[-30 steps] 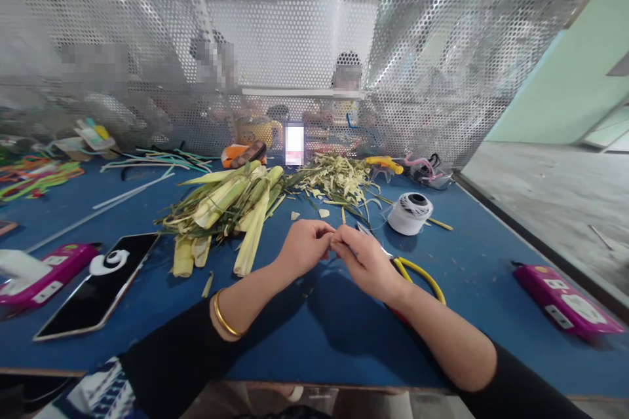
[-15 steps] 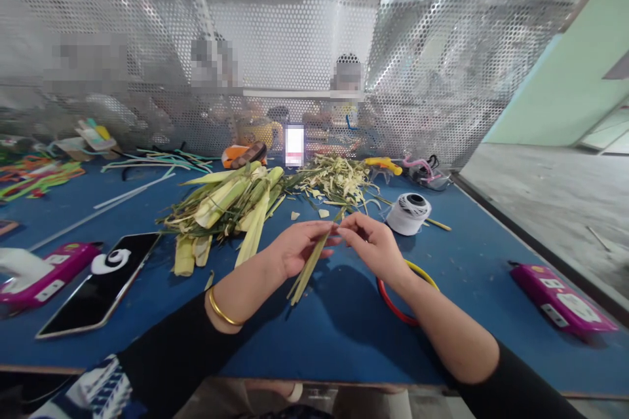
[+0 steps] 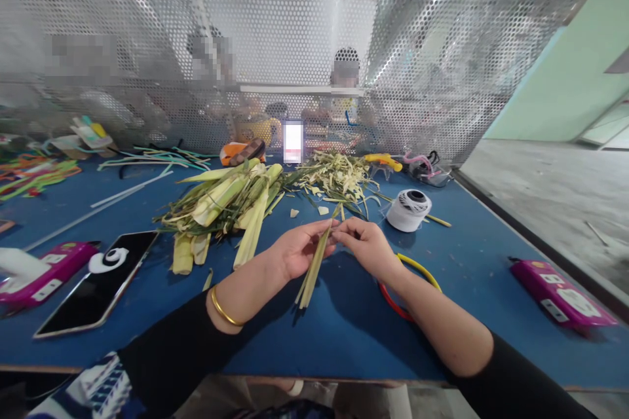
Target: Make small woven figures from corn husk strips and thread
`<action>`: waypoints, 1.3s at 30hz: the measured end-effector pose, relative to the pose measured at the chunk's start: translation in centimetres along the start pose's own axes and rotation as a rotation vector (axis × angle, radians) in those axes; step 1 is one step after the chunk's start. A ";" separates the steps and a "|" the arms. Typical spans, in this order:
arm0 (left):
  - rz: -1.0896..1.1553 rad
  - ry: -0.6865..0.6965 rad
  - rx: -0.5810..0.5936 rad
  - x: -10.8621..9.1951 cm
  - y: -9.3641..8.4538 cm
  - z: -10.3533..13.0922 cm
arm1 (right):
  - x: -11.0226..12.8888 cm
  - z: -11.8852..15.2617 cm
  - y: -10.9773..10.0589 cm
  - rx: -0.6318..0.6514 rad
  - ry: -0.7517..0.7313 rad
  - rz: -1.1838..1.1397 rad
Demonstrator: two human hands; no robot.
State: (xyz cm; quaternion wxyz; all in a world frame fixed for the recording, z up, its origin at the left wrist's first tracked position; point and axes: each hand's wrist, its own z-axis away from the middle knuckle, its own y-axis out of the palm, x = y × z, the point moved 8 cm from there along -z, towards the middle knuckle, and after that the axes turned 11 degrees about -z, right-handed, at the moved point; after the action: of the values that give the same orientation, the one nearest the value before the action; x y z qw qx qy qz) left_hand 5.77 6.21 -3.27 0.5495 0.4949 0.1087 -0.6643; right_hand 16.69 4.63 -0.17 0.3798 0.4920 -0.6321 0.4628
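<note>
A narrow bundle of green husk strips (image 3: 314, 268) slants down toward me over the blue table (image 3: 275, 347). My left hand (image 3: 302, 249) is closed around its upper part, palm partly showing. Close against it on the right, my right hand (image 3: 361, 242) pinches at the bundle's upper part; what lies between its fingertips is too small to make out. A big pile of corn husks (image 3: 221, 203) lies to the left of my hands, and shredded husk (image 3: 339, 177) is heaped behind them. A white thread spool (image 3: 409, 211) stands to the right.
Under my right forearm is a red and yellow ring (image 3: 420, 265). Purple cases (image 3: 560, 291) lie at far right and left, with a phone (image 3: 98, 285) at left. A perforated metal screen (image 3: 295, 33) closes off the back, people behind it. Scissors (image 3: 383, 161) lie near it.
The bundle's lower end has swung slightly right and hangs a little steeper. My right hand has shifted slightly left, closer to my left hand, whose fingers have curled in more.
</note>
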 end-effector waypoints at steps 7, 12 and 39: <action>-0.203 0.218 -0.193 -1.2 -0.8 0.3 | 0.7 0.1 0.0 0.060 0.212 -0.339; -0.337 0.355 -0.206 -1.4 -0.5 0.3 | 0.5 0.5 0.5 0.040 0.308 -0.484; -0.456 0.353 -0.220 -1.1 -1.3 -0.7 | 1.7 -0.4 -1.5 0.073 -0.109 0.347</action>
State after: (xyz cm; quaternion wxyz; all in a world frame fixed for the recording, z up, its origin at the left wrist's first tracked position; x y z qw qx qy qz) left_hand 4.97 7.90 -3.28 0.4092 0.5030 0.3819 -0.6585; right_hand 17.73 4.47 1.83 0.2415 0.4134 -0.7097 0.5168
